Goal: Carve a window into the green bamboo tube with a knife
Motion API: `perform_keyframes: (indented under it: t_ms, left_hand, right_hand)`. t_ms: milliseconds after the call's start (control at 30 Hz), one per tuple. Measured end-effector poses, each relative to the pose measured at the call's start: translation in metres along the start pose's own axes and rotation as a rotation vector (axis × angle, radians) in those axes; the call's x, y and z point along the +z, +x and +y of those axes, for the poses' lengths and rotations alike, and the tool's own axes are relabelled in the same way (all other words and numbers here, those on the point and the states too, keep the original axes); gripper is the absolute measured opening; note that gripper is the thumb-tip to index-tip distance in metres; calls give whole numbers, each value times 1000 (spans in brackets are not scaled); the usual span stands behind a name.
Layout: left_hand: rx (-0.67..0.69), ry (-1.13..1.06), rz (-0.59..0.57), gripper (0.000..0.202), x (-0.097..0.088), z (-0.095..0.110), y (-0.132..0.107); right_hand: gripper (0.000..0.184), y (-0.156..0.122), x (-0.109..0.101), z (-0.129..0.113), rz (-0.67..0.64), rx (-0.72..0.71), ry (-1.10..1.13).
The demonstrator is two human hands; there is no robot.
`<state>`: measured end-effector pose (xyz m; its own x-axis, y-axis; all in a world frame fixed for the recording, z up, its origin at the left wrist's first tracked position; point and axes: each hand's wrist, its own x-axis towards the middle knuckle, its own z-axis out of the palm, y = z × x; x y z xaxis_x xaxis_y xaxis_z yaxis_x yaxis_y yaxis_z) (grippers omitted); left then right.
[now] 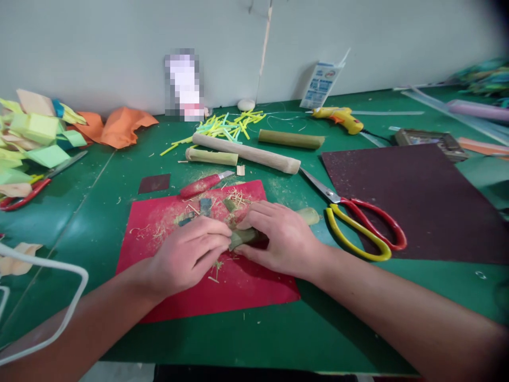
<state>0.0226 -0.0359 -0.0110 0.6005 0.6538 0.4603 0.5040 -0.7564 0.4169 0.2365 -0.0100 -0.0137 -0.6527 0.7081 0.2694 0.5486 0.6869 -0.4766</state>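
Observation:
Over the red sheet (155, 270), my right hand (282, 239) wraps its fingers round a green bamboo tube (243, 237). A pale end of the tube shows past the far side of that hand. My left hand (191, 252) is closed, its fingertips pressed together against the tube's near end; what lies between them is hidden. Small dark scraps (205, 206), shavings (238, 199) and fine dust lie beside the hands. A red-handled craft knife (201, 185) rests at the sheet's back edge. To the right lie scissors (353, 223) with one red and one yellow handle.
Cut bamboo pieces (246, 153) and yellow-green sticks (222, 127) lie behind the sheet. A yellow glue gun (342, 119) and a dark brown sheet (405, 201) are at right. Colored paper (35, 132) fills the left. A white wire frame (75, 297) juts in front of my left forearm.

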Motion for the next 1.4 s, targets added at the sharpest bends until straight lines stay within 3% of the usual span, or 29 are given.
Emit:
perform_keyframes:
  t_ms: [233, 467, 667, 800, 933, 1100, 1267, 1400]
  left_hand:
    - [-18, 46, 30, 13, 1, -7, 2]
    - [23, -20, -8, 17, 1, 2, -2]
    - [-30, 32, 30, 14, 4, -8, 1]
    - [27, 20, 58, 17, -1, 0, -2]
    - [43, -38, 7, 17, 1, 3, -2]
    - [-30, 17, 24, 14, 5, -7, -1]
    - [7, 32, 89, 16, -1, 1, -4]
    - [51, -20, 10, 16, 2, 1, -3]
  right_hand:
    - [19, 0, -1, -1, -2, -11, 15]
    - [19, 0, 0, 0, 9, -10, 10]
    - [17, -1, -2, -1, 7, -39, 16]
    - [19, -2, 0, 0, 9, -38, 7]
    - [21, -2, 0, 0, 4, -17, 0]
    - [18, -2, 0, -1, 0, -26, 18]
    - [19, -2, 0, 0, -1, -24, -12]
    - [21, -1, 0, 0, 8, -17, -5]
